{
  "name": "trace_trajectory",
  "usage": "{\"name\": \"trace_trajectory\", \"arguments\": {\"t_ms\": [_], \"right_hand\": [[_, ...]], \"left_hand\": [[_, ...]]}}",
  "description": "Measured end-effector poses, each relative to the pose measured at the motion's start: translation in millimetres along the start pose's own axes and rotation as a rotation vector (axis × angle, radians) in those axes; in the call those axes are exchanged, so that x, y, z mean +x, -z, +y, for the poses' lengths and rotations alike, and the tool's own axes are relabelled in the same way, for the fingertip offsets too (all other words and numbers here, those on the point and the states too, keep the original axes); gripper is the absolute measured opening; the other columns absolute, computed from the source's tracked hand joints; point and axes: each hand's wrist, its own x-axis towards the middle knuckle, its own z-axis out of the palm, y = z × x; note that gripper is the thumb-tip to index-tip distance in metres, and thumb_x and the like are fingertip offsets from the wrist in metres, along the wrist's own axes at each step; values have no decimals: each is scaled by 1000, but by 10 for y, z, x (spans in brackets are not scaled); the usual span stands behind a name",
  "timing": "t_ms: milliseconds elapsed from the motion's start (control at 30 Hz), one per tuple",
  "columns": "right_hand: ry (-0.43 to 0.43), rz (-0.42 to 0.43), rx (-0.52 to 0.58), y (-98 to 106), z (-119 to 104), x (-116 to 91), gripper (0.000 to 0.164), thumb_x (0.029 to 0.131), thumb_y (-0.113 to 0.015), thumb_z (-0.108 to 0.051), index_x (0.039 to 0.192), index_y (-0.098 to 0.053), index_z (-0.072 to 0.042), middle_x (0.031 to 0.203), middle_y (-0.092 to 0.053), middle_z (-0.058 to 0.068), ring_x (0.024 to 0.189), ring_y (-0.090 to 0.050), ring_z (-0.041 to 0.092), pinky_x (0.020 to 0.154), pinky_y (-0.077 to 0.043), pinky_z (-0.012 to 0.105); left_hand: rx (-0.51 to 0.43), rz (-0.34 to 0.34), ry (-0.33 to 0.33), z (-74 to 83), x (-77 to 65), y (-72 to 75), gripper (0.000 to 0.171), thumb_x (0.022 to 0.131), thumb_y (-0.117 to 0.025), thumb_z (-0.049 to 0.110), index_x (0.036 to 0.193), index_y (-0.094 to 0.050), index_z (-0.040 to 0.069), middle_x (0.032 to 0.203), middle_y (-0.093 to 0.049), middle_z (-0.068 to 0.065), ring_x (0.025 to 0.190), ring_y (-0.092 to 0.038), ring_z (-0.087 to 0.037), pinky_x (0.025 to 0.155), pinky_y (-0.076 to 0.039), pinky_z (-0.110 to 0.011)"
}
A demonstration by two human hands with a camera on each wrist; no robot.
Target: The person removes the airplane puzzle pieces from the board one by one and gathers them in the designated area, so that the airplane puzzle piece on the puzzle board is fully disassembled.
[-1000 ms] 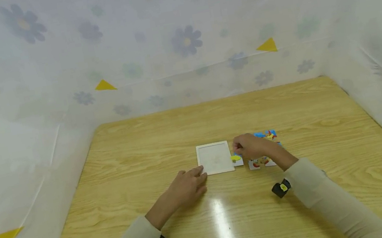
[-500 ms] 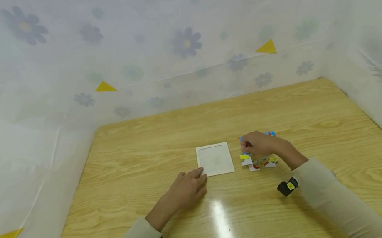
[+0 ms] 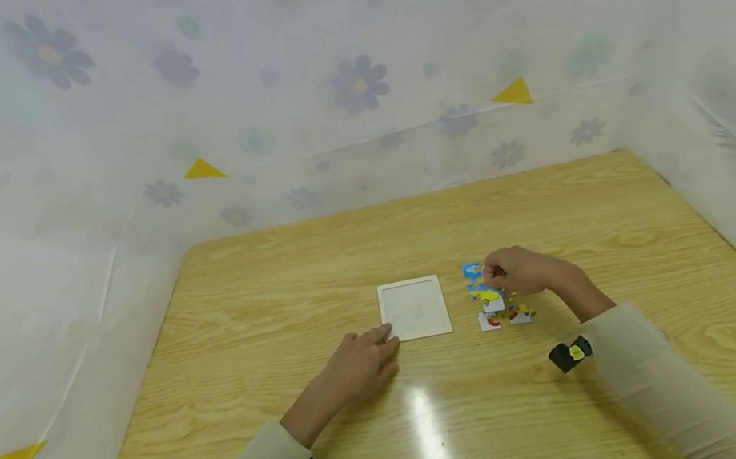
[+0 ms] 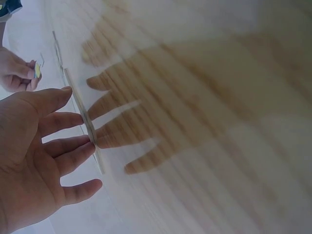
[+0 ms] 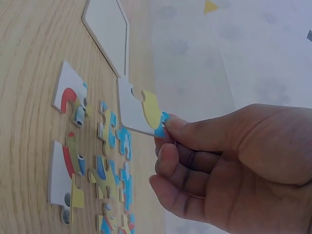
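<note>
Between thumb and finger my right hand (image 3: 521,270) pinches a white, yellow and blue jigsaw puzzle piece (image 5: 139,108) by its blue corner. It is raised over several loose puzzle pieces (image 5: 66,168) lying on the table; in the head view it overlaps them. My left hand (image 3: 359,362) lies with fingers spread and straight, fingertips at the lower left corner of a square white puzzle tray (image 3: 416,309). In the left wrist view, the fingers of the left hand (image 4: 48,151) touch the tray's edge. The tray's recess holds no pieces.
The wood-grain table (image 3: 274,278) reflects light at its front middle. Pale flowered sheeting (image 3: 287,97) walls in the back and both sides, with yellow triangles (image 3: 204,167) on it. Black bands (image 3: 570,354) are worn on the wrists.
The right hand has carried the puzzle piece rightward from beside the tray to over the loose pieces. The left hand has stayed at the tray's corner.
</note>
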Motion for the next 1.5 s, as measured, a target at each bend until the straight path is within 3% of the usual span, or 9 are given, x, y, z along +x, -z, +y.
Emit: {"name": "trace_trajectory", "arguments": {"t_ms": [700,933,1133,1333,1500], "right_hand": [[-12,1,14,172,233,-172,16,97,-45,-4,88,-57,1,73,-55,10,62,-52,20,59,-41,30],[-15,8,0,221,295,-240,16,97,-48,-5,88,-59,1,78,-59,11,66,-55,22,61,-43,29],[-22,2,11,226,341,-261,18,97,-46,-4,84,-58,-1,75,-57,11,64,-51,19,60,-40,29],[-34,-9,3,244,358,-290,16,97,-48,-5,90,-62,2,78,-61,9,67,-52,18,63,-41,30],[-61,-20,-6,244,399,-327,20,97,-49,-8,81,-58,-1,69,-55,5,60,-43,13,62,-39,29]], "left_hand": [[29,29,-4,-21,-3,-22,44,96,-54,37,132,-56,11,142,-50,-11,129,-50,-23,96,-47,-46],[18,24,-4,-17,-4,-6,44,96,-53,36,132,-56,11,142,-49,-11,129,-50,-23,96,-47,-46],[5,21,-2,-21,-18,7,44,97,-53,36,132,-56,10,143,-49,-11,129,-50,-23,97,-47,-46],[4,13,4,-25,-23,5,45,97,-52,37,133,-55,11,143,-48,-10,130,-49,-23,98,-46,-47],[12,13,5,-23,-29,5,45,97,-52,37,133,-55,11,143,-48,-10,130,-49,-23,98,-46,-47]]}}
